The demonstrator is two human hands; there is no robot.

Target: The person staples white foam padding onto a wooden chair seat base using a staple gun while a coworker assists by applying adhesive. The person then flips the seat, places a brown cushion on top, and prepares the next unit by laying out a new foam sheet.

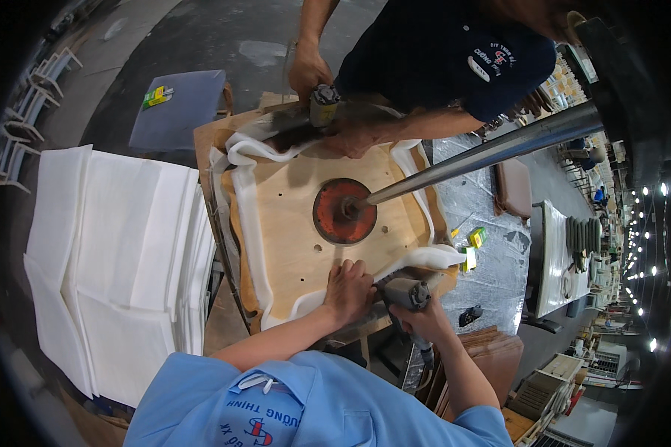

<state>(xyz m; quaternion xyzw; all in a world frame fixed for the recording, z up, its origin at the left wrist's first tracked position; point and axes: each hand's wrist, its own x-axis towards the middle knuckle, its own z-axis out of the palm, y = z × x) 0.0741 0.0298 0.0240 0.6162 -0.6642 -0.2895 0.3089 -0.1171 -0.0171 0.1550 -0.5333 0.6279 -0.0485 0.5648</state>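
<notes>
Plywood seat board [306,223] lies on the workbench [216,138], pressed in its middle by a round red disc [343,211] on a steel rod [484,153]. White fabric [250,216] is folded over its edges. The left hand [348,289] lies flat with fingers together and presses the fabric on the near edge. The right hand [423,313] is closed around a grey staple gun [406,293], just beside it. Across the board, a co-worker's hands [309,71] hold another gun [323,104]. I judge the work is partly done: left side looks wrapped, near and far edges are in progress. Staples are too small to see, and the board's underside is hidden. A stack of white sheets [119,253] lies to the left.
</notes>
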